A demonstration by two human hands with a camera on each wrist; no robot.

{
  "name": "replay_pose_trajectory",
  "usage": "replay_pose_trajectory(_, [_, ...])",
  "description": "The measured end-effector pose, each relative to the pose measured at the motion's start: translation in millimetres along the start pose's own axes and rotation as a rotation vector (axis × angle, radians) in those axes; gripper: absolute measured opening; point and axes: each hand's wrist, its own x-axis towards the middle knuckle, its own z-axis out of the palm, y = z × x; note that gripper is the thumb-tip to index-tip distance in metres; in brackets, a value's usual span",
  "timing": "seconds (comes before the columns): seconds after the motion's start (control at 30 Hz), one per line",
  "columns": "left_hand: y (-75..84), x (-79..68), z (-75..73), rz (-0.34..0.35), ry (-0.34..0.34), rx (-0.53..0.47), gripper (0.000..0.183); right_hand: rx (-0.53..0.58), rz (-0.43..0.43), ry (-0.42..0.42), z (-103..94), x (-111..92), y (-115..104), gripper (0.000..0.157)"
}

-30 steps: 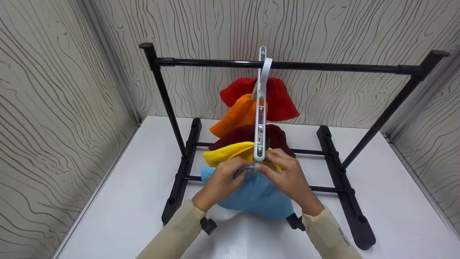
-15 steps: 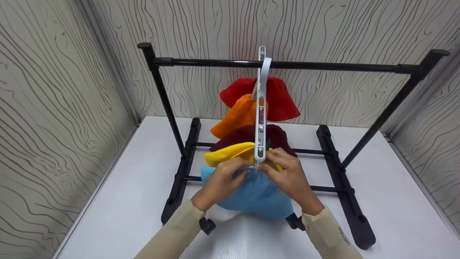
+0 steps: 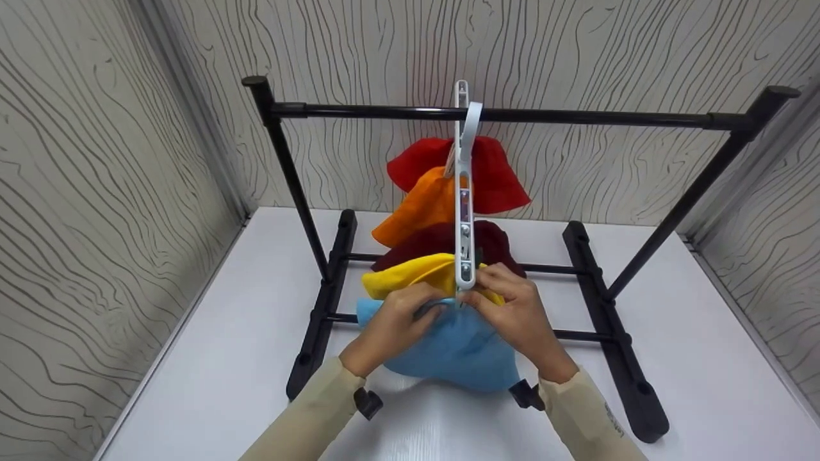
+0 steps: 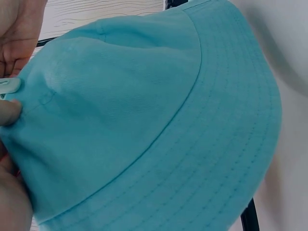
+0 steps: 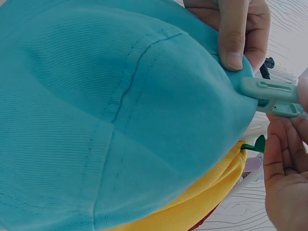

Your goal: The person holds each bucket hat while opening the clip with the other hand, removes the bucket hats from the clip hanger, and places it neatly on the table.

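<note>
A light blue bucket hat (image 3: 458,349) hangs below the front end of a white hanger (image 3: 465,237). My left hand (image 3: 400,320) pinches the top of its crown, thumb pressed on the fabric in the right wrist view. My right hand (image 3: 512,310) holds a pale green clip (image 5: 272,91) between thumb and fingers. The clip's tip sits over the edge of the crown, beside my left thumb. Behind the blue hat hang a yellow hat (image 3: 410,272), a dark red hat (image 3: 493,243), an orange hat (image 3: 419,208) and a red hat (image 3: 496,176).
The hanger hooks over the horizontal bar (image 3: 589,117) of a black rack. The rack's feet (image 3: 615,365) stand on a white table (image 3: 211,358). Wood-patterned panels (image 3: 576,51) rise at the back and both sides.
The hanger's far end and the red hat have shifted slightly left. Both hands keep nearly the same place at the blue hat and clip.
</note>
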Motion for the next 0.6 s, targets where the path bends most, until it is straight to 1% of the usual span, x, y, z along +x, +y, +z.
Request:
replay_pose_trajectory(0.27, [-1.4,-2.4,-0.3,-0.009,-0.016,-0.006,0.018,-0.003,0.013,-0.006,-0.3,-0.7,0.5,0.035])
replay_pose_trajectory(0.47, [-2.8,-4.9,-1.7,-0.022,-0.040,0.008,0.016,-0.012,0.017,-0.008,-1.4,-1.4,1.6,0.037])
replay_pose_trajectory(0.6, [-4.3,-6.3,-3.3,-0.027,-0.053,0.008,0.015,-0.018,0.037,-0.019,-1.7,-1.8,1.2,0.039])
